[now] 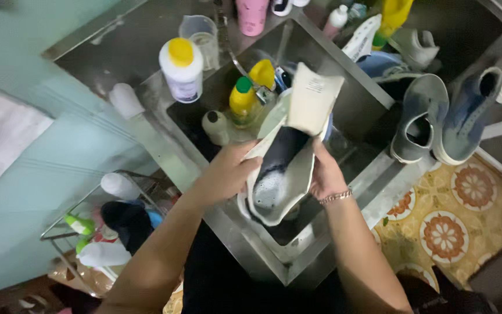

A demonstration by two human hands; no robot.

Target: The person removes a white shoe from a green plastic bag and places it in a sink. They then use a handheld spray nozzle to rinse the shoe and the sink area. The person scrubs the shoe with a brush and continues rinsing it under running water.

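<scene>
While I lean over the steel sink (350,104), both hands grip a soapy white shoe (283,168). Left hand (228,171) clasps its nine o'clock side, right hand (325,174) its three o'clock side.

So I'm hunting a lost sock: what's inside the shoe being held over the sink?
Soapy foam and a dark lining show inside the shoe; the toe end stays hidden. Both hands grip its sides.

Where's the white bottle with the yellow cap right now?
In the head view, the white bottle with the yellow cap stands upright on the steel counter left of the sink, beside a clear measuring cup.
</scene>
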